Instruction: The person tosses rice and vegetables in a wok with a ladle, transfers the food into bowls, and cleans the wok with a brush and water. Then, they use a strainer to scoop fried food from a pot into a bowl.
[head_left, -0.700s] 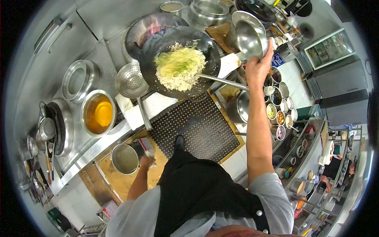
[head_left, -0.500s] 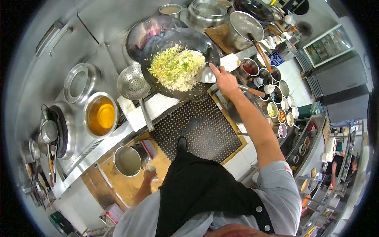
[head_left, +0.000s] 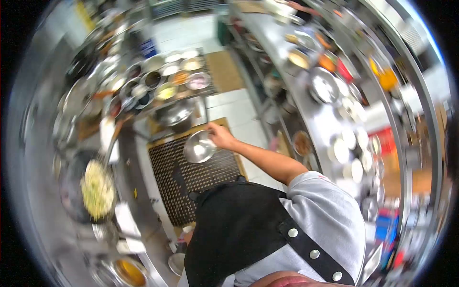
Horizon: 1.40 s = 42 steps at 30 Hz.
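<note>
My right hand (head_left: 221,136) grips the rim of a shiny metal bowl (head_left: 198,147) above the perforated floor mat (head_left: 162,191). At the bottom centre, my left hand (head_left: 189,236) shows only in part beside the apron. It looks closed around something small and whitish that I cannot make out. Over on the left, the dark wok (head_left: 71,186) holds pale shredded food with green bits (head_left: 98,191). A long-handled utensil, its wooden handle (head_left: 115,135) slanting up, leans at the wok's edge. Motion blurs much of this side.
Bowls of ingredients, including a yellow-green one (head_left: 166,91), crowd a stand ahead. A steel counter (head_left: 306,103) with bowls and pans runs along the right. A pot with orange-yellow contents (head_left: 129,272) stands at lower left. At the top, part of another person's arm (head_left: 306,8) shows.
The view has swung right, so the wok now lies at far left. My right hand has left the wok's utensil and now holds a metal bowl. My left hand stays low.
</note>
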Available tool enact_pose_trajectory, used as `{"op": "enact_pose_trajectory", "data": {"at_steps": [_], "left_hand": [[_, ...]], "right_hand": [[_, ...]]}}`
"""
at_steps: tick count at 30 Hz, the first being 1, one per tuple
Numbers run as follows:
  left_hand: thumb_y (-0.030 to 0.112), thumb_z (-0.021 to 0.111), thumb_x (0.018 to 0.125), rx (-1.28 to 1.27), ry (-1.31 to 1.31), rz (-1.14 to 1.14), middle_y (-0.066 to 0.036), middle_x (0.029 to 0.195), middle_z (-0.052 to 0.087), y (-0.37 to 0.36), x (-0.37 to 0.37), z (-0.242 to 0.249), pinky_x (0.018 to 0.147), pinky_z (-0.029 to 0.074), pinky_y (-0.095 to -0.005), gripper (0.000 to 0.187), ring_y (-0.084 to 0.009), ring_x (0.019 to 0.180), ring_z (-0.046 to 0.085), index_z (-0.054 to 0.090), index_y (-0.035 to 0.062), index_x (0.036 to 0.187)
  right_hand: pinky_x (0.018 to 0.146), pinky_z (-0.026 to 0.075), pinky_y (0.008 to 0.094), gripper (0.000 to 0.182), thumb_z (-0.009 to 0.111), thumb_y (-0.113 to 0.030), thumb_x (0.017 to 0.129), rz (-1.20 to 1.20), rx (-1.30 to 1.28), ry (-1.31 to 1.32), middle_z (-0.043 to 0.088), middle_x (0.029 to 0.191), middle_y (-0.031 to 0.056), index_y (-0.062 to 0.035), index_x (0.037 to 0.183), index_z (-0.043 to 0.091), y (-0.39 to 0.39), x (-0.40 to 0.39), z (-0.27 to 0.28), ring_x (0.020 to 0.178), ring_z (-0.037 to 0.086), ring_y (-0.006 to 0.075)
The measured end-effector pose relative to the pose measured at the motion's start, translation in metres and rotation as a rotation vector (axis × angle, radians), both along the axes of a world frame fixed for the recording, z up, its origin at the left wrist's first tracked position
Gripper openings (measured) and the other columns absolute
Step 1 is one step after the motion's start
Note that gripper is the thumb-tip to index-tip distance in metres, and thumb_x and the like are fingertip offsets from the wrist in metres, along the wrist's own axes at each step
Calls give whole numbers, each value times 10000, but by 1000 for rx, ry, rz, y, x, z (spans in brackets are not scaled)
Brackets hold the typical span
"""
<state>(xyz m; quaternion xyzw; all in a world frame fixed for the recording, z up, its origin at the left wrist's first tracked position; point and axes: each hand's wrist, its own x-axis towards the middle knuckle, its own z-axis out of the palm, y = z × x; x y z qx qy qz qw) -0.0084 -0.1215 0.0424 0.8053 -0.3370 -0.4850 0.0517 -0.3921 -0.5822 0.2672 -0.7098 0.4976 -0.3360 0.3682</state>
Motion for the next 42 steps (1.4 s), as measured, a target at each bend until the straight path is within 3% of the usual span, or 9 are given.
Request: {"op": "enact_pose_trajectory", "data": {"at_steps": [4,8,12,16,22,29,34,38,42], "left_hand": [[318,676,898,11,-106,-340,-112,931,754,-90,-7,12,706,549,-438,279,-274,864,718,722,45,926],[294,682,895,-63,-209,-649,-115,933,753,-184,-27,-4,705,544,-447,266,-288,858,713,719,33,934],[41,778,770,-69,-24,-159,-101,953,745,-259,-155,140,747,528,-417,303,-289,849,696,712,4,1063],[-19,796,741,-238,29,-386,-106,992,739,-283,-158,104,790,529,-388,414,-238,873,686,693,0,1142],[83,789,802,-240,-209,-121,-157,1076,726,-257,-132,109,849,529,-398,441,-297,935,696,673,-36,1211],[175,705,938,-484,478,1103,-128,884,668,-175,-30,122,623,556,-402,324,-257,736,683,605,3,1194],[346,662,984,-652,776,1389,-85,866,686,-169,23,181,502,534,-335,256,-208,684,677,607,135,1119],[591,492,1027,-815,977,1517,-90,909,701,-196,53,200,609,548,-383,492,-246,725,685,615,130,1148],[767,315,985,-904,1049,1544,-89,957,704,-236,78,242,644,555,-403,723,-285,810,700,614,142,1191]], "right_hand": [[902,528,496,343,659,-140,895,-469,440,379,706,1114,236,-59,1228,638,124,-268,-7,1057,683,395],[882,534,495,280,629,-164,848,-333,605,724,716,1065,230,-55,1084,731,303,-435,8,998,675,430],[887,571,453,262,633,-237,885,-484,1010,1122,736,1140,144,-109,1068,770,420,-524,43,1076,702,338],[881,572,458,261,653,-240,873,-641,1083,1039,728,1171,143,-107,1064,771,433,-563,39,1091,697,334],[930,536,482,366,680,-254,873,-303,777,772,729,1149,182,-127,1213,724,220,-422,59,1078,682,389],[981,521,440,410,640,-381,965,328,313,297,726,1177,176,-73,1226,716,-11,-118,33,1104,682,342],[791,570,411,770,353,-660,1042,442,1074,-358,673,1263,185,-49,1500,446,-105,121,67,1055,695,269],[757,595,455,909,339,-760,981,501,1150,-556,623,1339,229,-84,1584,254,-147,280,91,1047,701,353],[628,624,433,789,348,-681,1024,904,1463,-743,644,1296,282,-82,1537,379,-175,364,71,989,734,370]]}}
